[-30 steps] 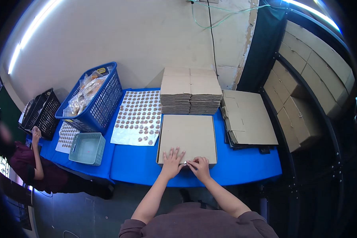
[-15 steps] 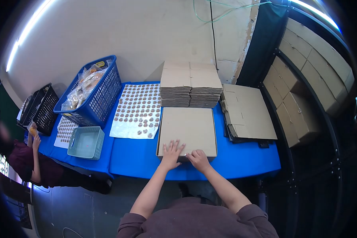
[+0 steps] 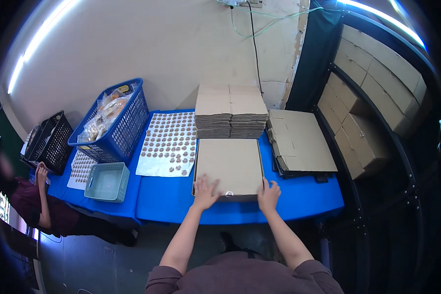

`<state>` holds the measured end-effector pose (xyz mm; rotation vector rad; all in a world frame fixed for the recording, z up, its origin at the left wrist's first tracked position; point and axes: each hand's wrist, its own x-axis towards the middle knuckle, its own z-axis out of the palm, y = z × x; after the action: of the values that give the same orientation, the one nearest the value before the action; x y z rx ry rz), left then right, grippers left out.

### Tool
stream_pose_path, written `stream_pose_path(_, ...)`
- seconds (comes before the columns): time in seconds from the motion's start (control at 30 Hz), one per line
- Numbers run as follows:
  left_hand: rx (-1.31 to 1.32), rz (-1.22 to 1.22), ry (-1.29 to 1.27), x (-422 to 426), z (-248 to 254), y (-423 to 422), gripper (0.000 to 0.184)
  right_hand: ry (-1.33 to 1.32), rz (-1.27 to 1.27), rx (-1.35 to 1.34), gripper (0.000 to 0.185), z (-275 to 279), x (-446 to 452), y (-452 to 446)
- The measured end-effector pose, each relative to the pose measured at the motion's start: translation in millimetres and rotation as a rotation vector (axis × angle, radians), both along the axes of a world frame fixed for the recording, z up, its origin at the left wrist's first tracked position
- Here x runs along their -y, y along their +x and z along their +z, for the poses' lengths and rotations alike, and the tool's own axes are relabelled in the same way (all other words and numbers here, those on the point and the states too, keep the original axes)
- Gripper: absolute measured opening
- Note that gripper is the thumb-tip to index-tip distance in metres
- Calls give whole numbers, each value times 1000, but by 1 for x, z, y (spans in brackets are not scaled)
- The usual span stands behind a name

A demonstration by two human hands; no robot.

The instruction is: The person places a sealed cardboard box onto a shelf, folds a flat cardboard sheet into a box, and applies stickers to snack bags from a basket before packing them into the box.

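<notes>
A closed cardboard box (image 3: 229,164) lies flat near the front edge of the blue-covered table. At the middle of its front edge shows a small whitish tab (image 3: 229,194). My left hand (image 3: 206,193) rests with spread fingers on the lid's front left corner. Against the box's front right corner is my right hand (image 3: 268,196), its fingers apart along the side; the parts of them behind the edge are hidden. Neither hand wraps round anything.
Behind the box stands a stack of flattened cardboard (image 3: 230,105); more flat cardboard (image 3: 306,142) lies right. At left are a sheet of round brown pieces (image 3: 167,142), a blue basket of packets (image 3: 117,130), a green tray (image 3: 107,183), a black crate (image 3: 54,147) and another person (image 3: 39,206).
My right hand has left the front tab and moved right to the box's corner. My left hand has shifted slightly left on the lid. The view has tilted a little.
</notes>
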<state>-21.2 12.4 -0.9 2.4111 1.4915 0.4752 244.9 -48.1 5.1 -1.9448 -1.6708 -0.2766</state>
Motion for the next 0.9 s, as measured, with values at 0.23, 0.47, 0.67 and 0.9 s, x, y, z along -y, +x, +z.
stream_pose_path(0.23, 647, 329, -566, -21, -30, -53, 81, -99, 30, -794, 51, -58, -7, 26)
stream_pose_path(0.47, 870, 261, -557, 49, -33, -50, 65, -371, -2, -1272, 51, -72, 64, 24)
stream_pose_path(0.67, 1085, 394, -783, 165, -24, -37, 68, -407, -57, -1593, 42, -72, 199, 35)
stream_pose_path(0.9, 1249, 505, -1150, 201, -40, -30, 79, -563, -43, -1698, 67, -27, 206, 42)
